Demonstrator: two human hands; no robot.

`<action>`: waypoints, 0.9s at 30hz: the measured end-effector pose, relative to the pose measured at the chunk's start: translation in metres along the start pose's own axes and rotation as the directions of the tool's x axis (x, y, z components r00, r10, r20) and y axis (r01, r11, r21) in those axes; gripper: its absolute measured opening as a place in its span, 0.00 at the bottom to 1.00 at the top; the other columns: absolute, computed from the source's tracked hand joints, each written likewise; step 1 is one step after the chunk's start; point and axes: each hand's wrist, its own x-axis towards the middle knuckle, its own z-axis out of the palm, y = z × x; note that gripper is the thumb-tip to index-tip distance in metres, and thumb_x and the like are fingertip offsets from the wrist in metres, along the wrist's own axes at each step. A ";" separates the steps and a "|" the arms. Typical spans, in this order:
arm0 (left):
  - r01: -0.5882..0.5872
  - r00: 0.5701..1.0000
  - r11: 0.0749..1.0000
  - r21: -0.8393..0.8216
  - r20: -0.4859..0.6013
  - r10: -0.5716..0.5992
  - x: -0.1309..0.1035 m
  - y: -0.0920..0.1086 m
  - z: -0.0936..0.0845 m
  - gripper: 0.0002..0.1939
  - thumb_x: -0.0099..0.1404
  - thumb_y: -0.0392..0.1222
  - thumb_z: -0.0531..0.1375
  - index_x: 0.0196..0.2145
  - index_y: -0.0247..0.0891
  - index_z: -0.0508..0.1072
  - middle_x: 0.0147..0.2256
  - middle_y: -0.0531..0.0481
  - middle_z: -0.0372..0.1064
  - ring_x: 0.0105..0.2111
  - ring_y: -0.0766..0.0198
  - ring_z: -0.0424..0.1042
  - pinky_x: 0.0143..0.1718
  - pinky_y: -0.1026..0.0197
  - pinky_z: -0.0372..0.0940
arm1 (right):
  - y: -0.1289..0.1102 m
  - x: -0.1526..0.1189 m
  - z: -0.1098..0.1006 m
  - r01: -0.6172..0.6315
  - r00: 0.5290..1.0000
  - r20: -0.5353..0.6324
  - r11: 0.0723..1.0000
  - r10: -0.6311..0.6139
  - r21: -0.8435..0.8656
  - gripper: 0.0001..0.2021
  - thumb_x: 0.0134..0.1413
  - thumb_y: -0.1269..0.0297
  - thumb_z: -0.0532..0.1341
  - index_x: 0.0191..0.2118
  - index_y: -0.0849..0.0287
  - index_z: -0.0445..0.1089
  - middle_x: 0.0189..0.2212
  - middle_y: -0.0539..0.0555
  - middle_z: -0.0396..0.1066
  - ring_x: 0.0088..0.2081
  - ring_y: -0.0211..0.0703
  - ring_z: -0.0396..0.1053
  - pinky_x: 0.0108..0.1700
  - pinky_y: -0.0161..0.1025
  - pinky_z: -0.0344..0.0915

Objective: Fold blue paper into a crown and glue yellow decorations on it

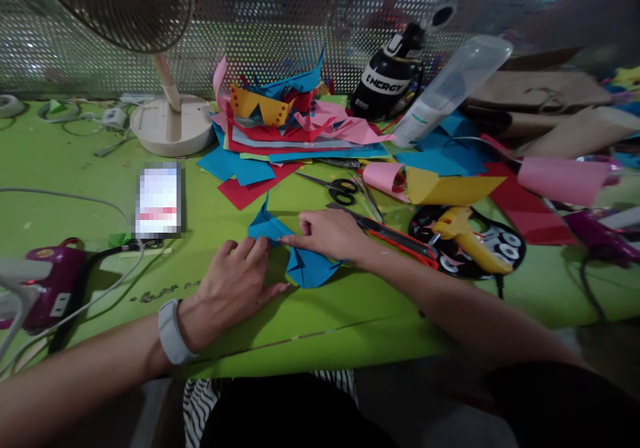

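A folded blue paper [313, 270] with pointed ends lies on the green table in front of me. My left hand [233, 281], with a pale band at the wrist, has its fingers bent against the paper's left edge, holding it down. Its thumb stretches toward the lower edge. From the right, my right hand [330, 235] closes on the middle of the same paper, fingers curled and thumb pressed on it. Both hands partly cover the paper. Just behind the right hand lie an orange utility knife [400, 240] and black-handled scissors [343, 189].
A yellow glue gun [473, 238] rests on a black pad at right. Coloured paper pieces [260, 148], a black bottle [387, 78] and a clear bottle [450, 91] stand behind. At left are a fan [173, 125], a phone [159, 198] and a purple power strip [53, 281] with cables.
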 end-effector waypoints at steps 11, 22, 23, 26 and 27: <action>0.020 0.998 0.998 -0.053 0.060 -0.017 0.002 0.001 -0.001 0.30 0.66 0.63 0.57 0.44 0.28 0.76 0.42 0.40 0.70 0.39 0.54 0.69 0.38 0.53 0.62 | -0.021 0.012 -0.024 0.019 0.978 0.206 0.979 0.024 -0.203 0.34 0.47 0.27 0.53 0.31 0.58 0.72 0.30 0.62 0.75 0.34 0.54 0.72 0.28 0.40 0.53; -0.073 0.997 0.997 -0.006 0.017 0.074 -0.001 -0.007 -0.001 0.30 0.69 0.63 0.50 0.37 0.32 0.77 0.42 0.39 0.70 0.39 0.53 0.67 0.35 0.54 0.58 | -0.019 0.037 -0.038 -0.066 0.840 0.541 0.997 0.036 0.035 0.27 0.48 0.39 0.64 0.18 0.60 0.67 0.18 0.53 0.72 0.26 0.42 0.73 0.31 0.36 0.65; -0.081 0.997 0.997 -0.005 0.009 0.081 -0.001 -0.008 -0.001 0.30 0.69 0.63 0.50 0.36 0.32 0.77 0.42 0.39 0.70 0.39 0.53 0.67 0.34 0.54 0.58 | -0.018 0.037 -0.037 -0.094 0.833 0.552 0.993 0.037 0.075 0.26 0.47 0.41 0.66 0.18 0.60 0.66 0.17 0.52 0.71 0.26 0.42 0.73 0.31 0.36 0.66; -0.086 0.996 0.996 -0.024 0.002 0.086 -0.001 -0.009 0.000 0.29 0.68 0.63 0.52 0.36 0.32 0.77 0.41 0.39 0.70 0.40 0.53 0.67 0.33 0.54 0.58 | -0.013 0.038 -0.034 -0.161 0.825 0.564 0.971 0.033 0.179 0.24 0.44 0.44 0.69 0.18 0.59 0.65 0.17 0.49 0.69 0.25 0.41 0.73 0.32 0.36 0.68; -0.085 0.996 0.996 -0.036 0.006 0.085 -0.001 -0.010 -0.001 0.28 0.68 0.63 0.53 0.36 0.32 0.77 0.42 0.39 0.70 0.40 0.53 0.67 0.33 0.55 0.58 | -0.012 0.038 -0.034 -0.170 0.825 0.565 0.965 0.029 0.199 0.24 0.43 0.45 0.69 0.18 0.59 0.65 0.16 0.49 0.69 0.25 0.41 0.73 0.32 0.36 0.68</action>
